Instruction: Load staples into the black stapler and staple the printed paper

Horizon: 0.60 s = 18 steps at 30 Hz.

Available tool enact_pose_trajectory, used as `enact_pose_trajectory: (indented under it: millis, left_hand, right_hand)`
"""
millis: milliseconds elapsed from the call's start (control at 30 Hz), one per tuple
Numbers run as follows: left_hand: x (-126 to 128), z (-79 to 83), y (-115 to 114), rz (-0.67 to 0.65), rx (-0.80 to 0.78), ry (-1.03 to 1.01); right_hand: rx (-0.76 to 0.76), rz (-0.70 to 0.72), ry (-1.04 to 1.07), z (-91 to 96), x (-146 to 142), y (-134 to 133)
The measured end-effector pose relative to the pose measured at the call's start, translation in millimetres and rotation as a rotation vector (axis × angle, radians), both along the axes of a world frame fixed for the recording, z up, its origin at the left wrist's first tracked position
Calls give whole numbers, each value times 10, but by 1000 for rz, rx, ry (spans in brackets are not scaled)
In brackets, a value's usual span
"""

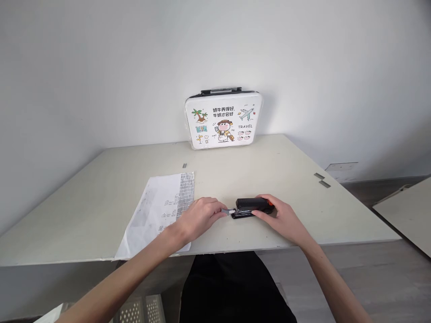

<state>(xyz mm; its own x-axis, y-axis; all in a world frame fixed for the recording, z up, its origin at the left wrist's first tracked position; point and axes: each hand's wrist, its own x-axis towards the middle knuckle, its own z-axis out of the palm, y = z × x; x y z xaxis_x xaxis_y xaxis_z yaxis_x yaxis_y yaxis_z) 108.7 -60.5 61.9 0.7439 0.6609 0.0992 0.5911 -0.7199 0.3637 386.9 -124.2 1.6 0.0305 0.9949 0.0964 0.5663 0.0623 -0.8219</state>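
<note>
A black stapler (252, 204) with an orange spot near its rear lies near the table's front edge, its nose to the left. My right hand (279, 217) is wrapped round its rear end, with the thumb along the near side. My left hand (204, 214) is closed in a pinch on a small grey staple strip (227, 211) at the stapler's front end. The fingertips partly cover that strip. Below my left wrist and forearm lies a printed sheet of paper (158, 197), partly hidden by the arm.
A white case (224, 121) with cartoon prints and a black handle leans against the wall. Two grey staple strips (322, 180) lie near the table's (117, 179) right edge, and another small strip (184, 165) lies behind the paper. White perforated baskets (141, 309) stand below the table.
</note>
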Motion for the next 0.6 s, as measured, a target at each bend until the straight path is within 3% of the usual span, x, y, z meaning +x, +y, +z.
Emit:
enact_pose_trajectory:
  millis: [167, 600]
  left_hand:
    - [60, -11, -23, 37, 122, 39]
    - [79, -20, -51, 47, 135, 37]
  right_hand:
    - [-13, 3, 10, 1, 3, 1]
    - [1, -1, 17, -10, -1, 7]
